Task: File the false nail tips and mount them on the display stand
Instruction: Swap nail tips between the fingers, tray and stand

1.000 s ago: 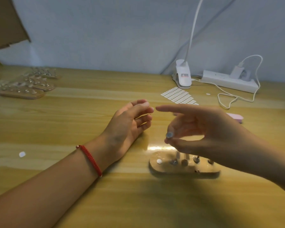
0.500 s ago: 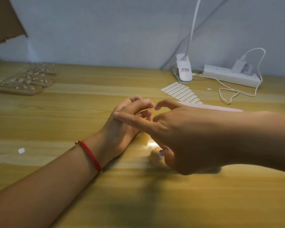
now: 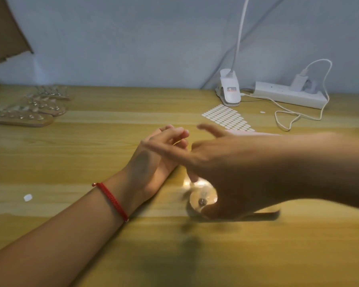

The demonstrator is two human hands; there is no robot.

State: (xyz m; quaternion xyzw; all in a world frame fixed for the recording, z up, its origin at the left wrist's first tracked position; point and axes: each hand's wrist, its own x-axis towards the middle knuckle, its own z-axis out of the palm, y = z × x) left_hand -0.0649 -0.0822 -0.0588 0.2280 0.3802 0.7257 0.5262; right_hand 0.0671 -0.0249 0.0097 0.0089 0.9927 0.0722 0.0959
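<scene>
A wooden display stand (image 3: 203, 193) lies on the table in front of me, with one metal peg (image 3: 201, 201) showing at its left end. My right hand (image 3: 236, 168) hovers over the stand and hides the rest. Its thumb and index finger are spread, and its lower fingers reach down to the stand, blurred. My left hand (image 3: 153, 162), with a red cord at the wrist, rests on its side on the table just left of the stand, fingers loosely curled and holding nothing. No nail tip is visible at the stand.
A pink nail file (image 3: 257, 133) lies behind my right hand, beside a sheet of adhesive tabs (image 3: 228, 119). Filled display stands (image 3: 23, 119) sit at far left. A clip lamp (image 3: 229, 92) and power strip (image 3: 288, 96) stand at the back right. A small white piece (image 3: 27, 197) lies at left.
My right hand, which pinched a small grey stud above the stand, dropped onto the stand's left end and turned palm down. My left hand stayed put.
</scene>
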